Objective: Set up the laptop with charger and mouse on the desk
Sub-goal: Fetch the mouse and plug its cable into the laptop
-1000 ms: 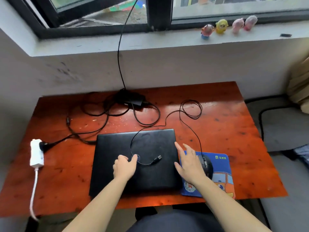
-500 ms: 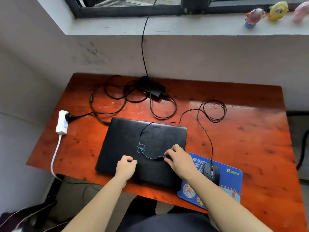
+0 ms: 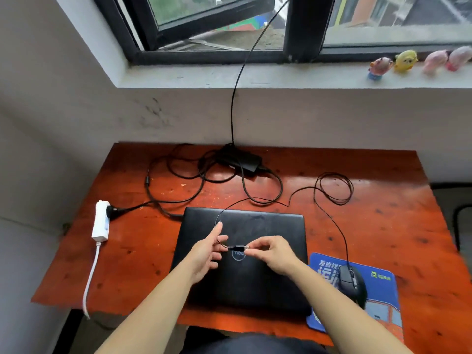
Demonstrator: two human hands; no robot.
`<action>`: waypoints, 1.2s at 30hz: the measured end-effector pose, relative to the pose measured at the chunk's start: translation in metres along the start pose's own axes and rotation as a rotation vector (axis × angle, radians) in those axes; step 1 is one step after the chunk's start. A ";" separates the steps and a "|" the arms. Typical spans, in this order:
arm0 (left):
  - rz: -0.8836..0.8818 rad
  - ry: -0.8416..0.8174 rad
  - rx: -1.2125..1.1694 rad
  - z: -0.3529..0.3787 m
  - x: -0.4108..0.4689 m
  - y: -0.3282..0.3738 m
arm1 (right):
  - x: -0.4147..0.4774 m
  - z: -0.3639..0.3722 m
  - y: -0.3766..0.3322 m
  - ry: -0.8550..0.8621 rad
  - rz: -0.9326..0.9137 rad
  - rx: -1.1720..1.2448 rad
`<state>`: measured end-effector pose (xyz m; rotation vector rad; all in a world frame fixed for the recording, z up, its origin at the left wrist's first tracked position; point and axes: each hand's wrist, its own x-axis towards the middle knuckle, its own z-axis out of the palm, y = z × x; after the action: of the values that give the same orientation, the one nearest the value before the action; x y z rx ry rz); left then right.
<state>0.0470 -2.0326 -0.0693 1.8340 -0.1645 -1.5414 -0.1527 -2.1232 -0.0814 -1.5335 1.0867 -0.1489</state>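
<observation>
The USB plug point(image 3: 238, 247) of the mouse cable point(image 3: 346, 251) is pinched between the thumb and fingertips of the right hand point(image 3: 273, 254) and held just above the closed laptop point(image 3: 268, 226), which lies at the near middle of the desk point(image 3: 383, 226). The left hand point(image 3: 207, 254) is held open beside it, fingers loosely spread and nothing gripped. Whether its forefinger touches the thin cord cannot be told.

A snag is judged the main risk. The cord is coiled at the far right and crosses the charger lead point(image 3: 281, 187) behind the lid, so a pull toward a side port could drag the loops or tug the mouse point(image 3: 351, 279) off its pad point(image 3: 383, 284). The lid could also be scratched if the metal plug is dragged across it.

The laptop is a flat, matte black slab with rounded corners and a round logo. The mouse is a dark, smooth dome, and the pad is a thin, blue printed sheet. The charger brick point(image 3: 242, 159) is a black block at the far edge. The desk is worn reddish wood, shiny and speckled
</observation>
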 end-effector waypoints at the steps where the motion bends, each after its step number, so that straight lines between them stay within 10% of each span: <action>1: 0.047 -0.053 -0.006 -0.008 0.001 0.005 | 0.001 0.007 -0.008 0.019 -0.002 -0.009; 7: 0.287 0.009 -0.080 -0.088 0.014 0.021 | 0.014 0.086 -0.059 0.231 0.027 -0.032; 25: 0.173 0.292 -0.226 -0.209 0.072 -0.031 | 0.057 0.205 -0.043 0.400 -0.070 -0.716; 32: 0.411 0.506 0.321 -0.201 0.054 -0.047 | 0.060 0.229 -0.025 0.491 -0.068 -0.933; 36: 0.883 0.420 0.700 -0.210 0.055 -0.053 | 0.064 0.231 -0.023 0.541 -0.078 -0.946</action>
<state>0.2325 -1.9309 -0.1404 2.0919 -1.2423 -0.4759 0.0412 -2.0056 -0.1617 -2.4694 1.6532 -0.1068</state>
